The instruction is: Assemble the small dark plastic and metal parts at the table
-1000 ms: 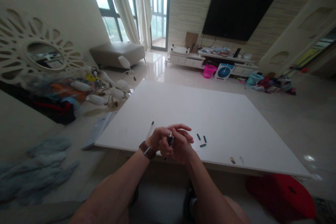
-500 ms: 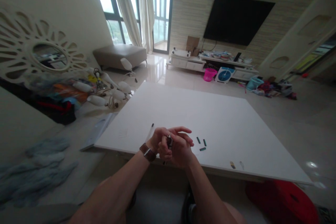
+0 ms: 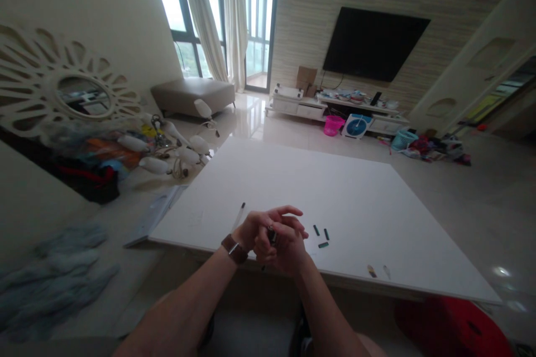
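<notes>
Both hands meet over the near edge of a large white board (image 3: pixel 335 189). My left hand (image 3: pixel 253 228), with a brown watch strap at the wrist, and my right hand (image 3: pixel 288 242) are closed together around a small dark pen-like object (image 3: pixel 271 234) with a metal tip. My left index finger sticks out to the right. A clear pen (image 3: pixel 239 213) lies on the board just left of the hands. Three short dark green pieces (image 3: pixel 321 236) lie just to the right. Two small flat bits (image 3: pixel 377 271) sit near the board's front edge.
A chandelier with white glass shades (image 3: pixel 171 148) and colourful clutter lie on the floor at left, with a grey cloth (image 3: pixel 54 273) nearer me. A red stool (image 3: pixel 452 329) is at lower right. Farther off stand a TV, a low cabinet, a bench and baskets.
The hands have stayed clasped on the small object, with only slight finger shifts. The camera has tilted a little, so the scene sits lower in view.
</notes>
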The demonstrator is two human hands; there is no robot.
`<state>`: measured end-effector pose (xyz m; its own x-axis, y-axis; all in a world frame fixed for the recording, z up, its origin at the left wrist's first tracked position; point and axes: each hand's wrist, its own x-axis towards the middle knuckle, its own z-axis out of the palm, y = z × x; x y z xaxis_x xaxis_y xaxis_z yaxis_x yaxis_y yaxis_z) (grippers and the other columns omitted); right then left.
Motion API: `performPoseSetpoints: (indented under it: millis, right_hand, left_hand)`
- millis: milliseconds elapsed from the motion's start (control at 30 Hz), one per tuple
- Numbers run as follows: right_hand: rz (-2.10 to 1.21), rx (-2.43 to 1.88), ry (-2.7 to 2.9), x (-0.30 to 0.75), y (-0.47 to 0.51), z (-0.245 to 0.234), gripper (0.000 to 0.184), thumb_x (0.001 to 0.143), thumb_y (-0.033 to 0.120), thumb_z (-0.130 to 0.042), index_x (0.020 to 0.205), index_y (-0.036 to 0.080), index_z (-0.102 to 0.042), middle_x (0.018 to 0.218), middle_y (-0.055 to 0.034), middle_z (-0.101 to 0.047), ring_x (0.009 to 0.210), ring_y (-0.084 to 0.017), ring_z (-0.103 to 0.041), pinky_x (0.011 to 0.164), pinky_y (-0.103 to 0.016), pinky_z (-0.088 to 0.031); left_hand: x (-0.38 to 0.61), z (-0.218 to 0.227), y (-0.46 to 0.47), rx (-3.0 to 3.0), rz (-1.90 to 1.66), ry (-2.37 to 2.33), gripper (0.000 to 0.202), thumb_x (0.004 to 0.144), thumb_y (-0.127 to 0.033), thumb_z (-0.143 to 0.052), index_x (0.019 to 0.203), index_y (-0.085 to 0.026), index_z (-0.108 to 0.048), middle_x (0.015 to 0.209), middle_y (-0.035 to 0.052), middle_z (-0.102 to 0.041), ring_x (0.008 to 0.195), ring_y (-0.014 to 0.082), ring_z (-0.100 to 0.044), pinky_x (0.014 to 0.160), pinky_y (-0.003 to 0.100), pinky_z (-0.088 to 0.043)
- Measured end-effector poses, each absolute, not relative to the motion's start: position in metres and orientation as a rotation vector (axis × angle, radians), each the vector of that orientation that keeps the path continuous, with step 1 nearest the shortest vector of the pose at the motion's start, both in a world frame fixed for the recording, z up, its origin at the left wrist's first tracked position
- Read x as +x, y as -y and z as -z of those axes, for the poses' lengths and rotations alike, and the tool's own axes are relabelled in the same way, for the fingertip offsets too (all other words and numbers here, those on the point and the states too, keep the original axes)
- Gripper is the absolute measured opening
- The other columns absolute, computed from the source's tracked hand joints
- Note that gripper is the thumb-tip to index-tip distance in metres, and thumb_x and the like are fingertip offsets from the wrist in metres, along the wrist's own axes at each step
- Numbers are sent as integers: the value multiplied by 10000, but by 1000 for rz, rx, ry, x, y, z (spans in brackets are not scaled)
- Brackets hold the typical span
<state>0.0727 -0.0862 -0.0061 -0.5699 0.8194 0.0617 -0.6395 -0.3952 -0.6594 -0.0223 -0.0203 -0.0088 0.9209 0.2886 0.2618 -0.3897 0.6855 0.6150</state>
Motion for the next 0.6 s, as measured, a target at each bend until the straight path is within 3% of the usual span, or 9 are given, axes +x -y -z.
performPoseSetpoints:
  millis: [200,600]
  right_hand:
    - [-2039,-300,792,71,84,6,385,808,508,-585,645,159,-565,481,67,-326,404,-59,-242,384,-200,-150]
    - [-2021,-326,763,73,84,8,535,813,619,-643,575,161,-504,483,73,-305,407,-52,-230,381,-190,-137]
  left_hand:
    - [-22,8,20,697,-388,125,663,575,-222,-535,1225,-126,-627,1045,133,-695,1059,352,-649,904,456,-450]
    - [-19,13,21,624,-401,104,638,576,-284,-536,1187,-128,-628,1020,142,-683,1035,389,-658,932,499,-417]
